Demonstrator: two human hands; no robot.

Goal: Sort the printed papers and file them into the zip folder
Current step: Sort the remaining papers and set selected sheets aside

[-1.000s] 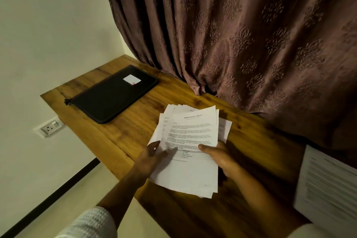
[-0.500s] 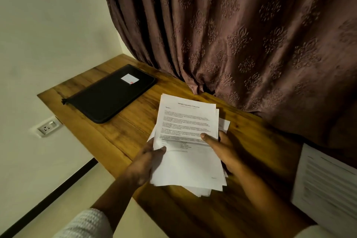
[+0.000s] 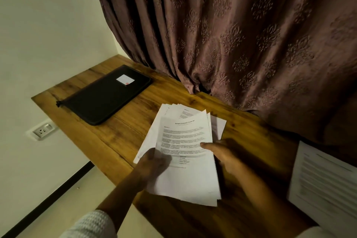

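A fanned stack of printed papers (image 3: 185,152) is held over the wooden desk (image 3: 119,137). My left hand (image 3: 152,162) grips the stack's left edge, thumb on top. My right hand (image 3: 224,152) holds the right side, its thumb lying across the top sheet's text. The top sheet carries a title and paragraphs; more sheets stick out behind it at the top and right. The black zip folder (image 3: 104,98) lies flat and closed at the desk's far left, with a white label (image 3: 125,79) on its cover and the zip pull at its left corner.
Another printed sheet (image 3: 326,185) lies at the desk's right edge. A brown patterned curtain (image 3: 241,35) hangs along the back of the desk. A wall socket (image 3: 42,131) sits below the desk's left end. The desk's front edge drops to the floor at lower left.
The top sheet has slid back down and tilted slightly; the sheets behind now fan out above it. Both hands kept their hold on the stack's sides.
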